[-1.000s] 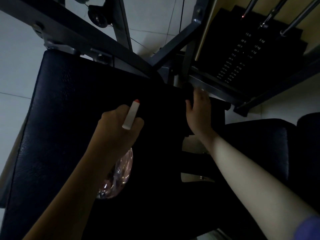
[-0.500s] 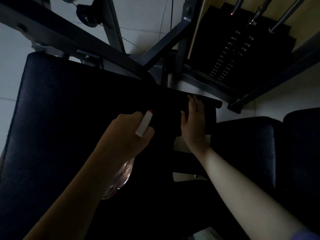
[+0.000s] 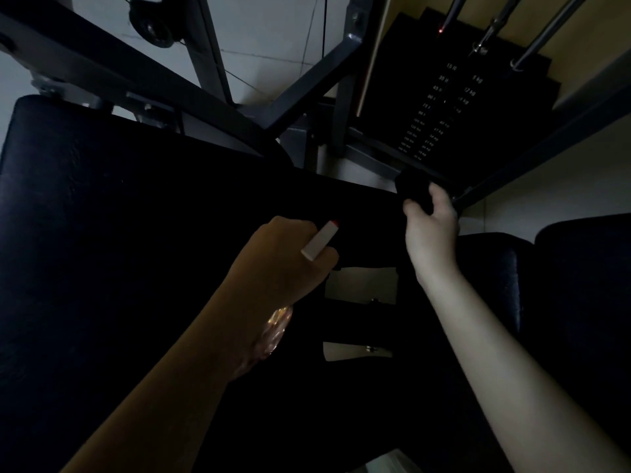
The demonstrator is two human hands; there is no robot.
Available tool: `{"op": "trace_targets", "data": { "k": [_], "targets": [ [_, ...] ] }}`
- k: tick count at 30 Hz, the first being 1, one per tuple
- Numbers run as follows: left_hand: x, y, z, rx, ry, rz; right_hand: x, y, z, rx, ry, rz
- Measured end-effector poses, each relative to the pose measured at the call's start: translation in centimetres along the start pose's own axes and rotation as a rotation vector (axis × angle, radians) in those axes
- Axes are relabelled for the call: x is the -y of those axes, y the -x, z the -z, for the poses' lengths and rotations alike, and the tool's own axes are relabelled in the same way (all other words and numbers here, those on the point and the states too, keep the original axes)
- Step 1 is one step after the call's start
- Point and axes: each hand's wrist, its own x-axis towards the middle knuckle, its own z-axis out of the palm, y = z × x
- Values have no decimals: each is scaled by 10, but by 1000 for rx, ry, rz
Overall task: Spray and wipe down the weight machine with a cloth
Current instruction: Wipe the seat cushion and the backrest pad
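Pretty dark shot, but here's what you can make out. The cloth (image 3: pixel 411 187) is a dark bunched-up lump off the far right corner of the big black pad (image 3: pixel 102 233), and the right hand (image 3: pixel 432 227) has its thumb and fingers curled around it. Can't tell exactly what surface the cloth is pressed on, it's too dim there.

The left hand (image 3: pixel 283 261) hangs over the right side of that same pad, wrapped around the neck of a spray bottle (image 3: pixel 319 241). The white nozzle with the red tip pokes out between the fingers, pointing away and to the right, and the clear body sits under the wrist.

Past the pad's far edge, the grey steel frame (image 3: pixel 307 93) crosses over pale floor tiles (image 3: pixel 266 35), with a pulley (image 3: pixel 152 27) up by the far left. The weight stack (image 3: pixel 444 107) with its printed numbers is beyond the pad's far right corner, chrome guide rods (image 3: pixel 491 29) running into it. A second black pad (image 3: pixel 580 285) sits off to the right of the big one.
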Motion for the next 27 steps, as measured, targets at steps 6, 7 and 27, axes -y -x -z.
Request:
{"op": "trace_targets", "data": {
  "k": [6,7,27],
  "targets": [
    [-5,-2,-6,83,-19,-13,-9,-8,0,48,18,-65],
    [-4,-3,-7,96,-14,-19,-12,-10,-1,69,22,-72],
    [22,-6,5,-72,291,84,-80,32,-56,82,415,389]
  ]
}}
